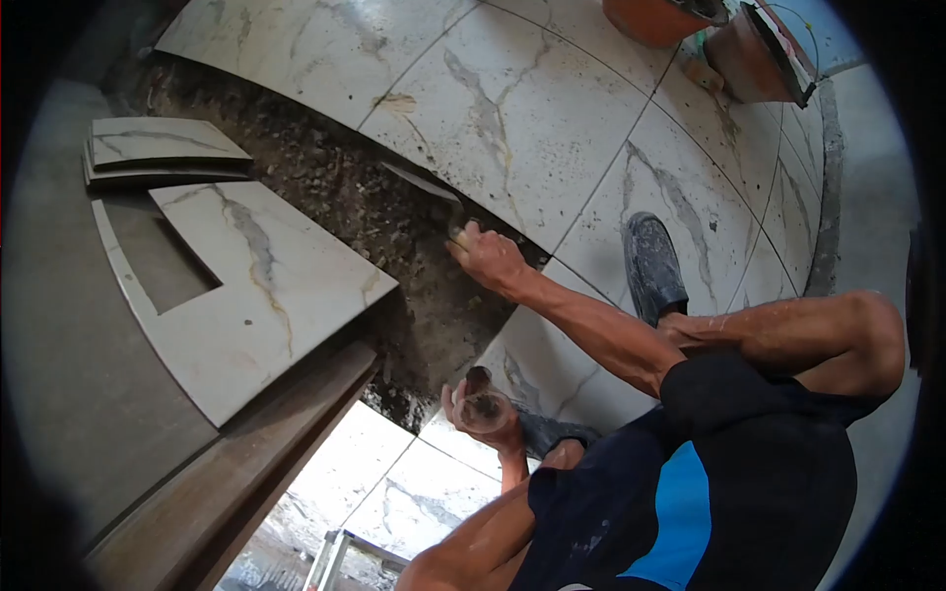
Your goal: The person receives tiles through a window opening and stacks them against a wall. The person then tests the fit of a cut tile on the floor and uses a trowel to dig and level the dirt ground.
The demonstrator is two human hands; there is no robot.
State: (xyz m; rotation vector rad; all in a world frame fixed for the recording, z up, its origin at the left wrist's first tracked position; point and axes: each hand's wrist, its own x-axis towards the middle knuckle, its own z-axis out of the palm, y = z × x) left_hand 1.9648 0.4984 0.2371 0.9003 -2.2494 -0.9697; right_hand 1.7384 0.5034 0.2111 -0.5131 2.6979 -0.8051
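My right hand (485,258) is closed around the handle of a trowel (424,184). Its thin blade reaches up and left over the dark, rubble-filled strip (335,187), along the edge of a laid marble-look tile (483,108). Lower down, beside my shoe, my left hand (505,430) has its fingers curled round a roundish brown object (483,406) with a darker end; its kind is unclear. A cut tile (256,266) with a rectangular notch lies left of the strip, near a small stack of tile pieces (168,143).
Two reddish buckets (751,59) (658,18) stand at the top right, one tilted. A brown wooden beam (236,463) runs along the lower left. A metal frame (340,561) shows at the bottom. My dark shoes (652,266) rest on laid tiles.
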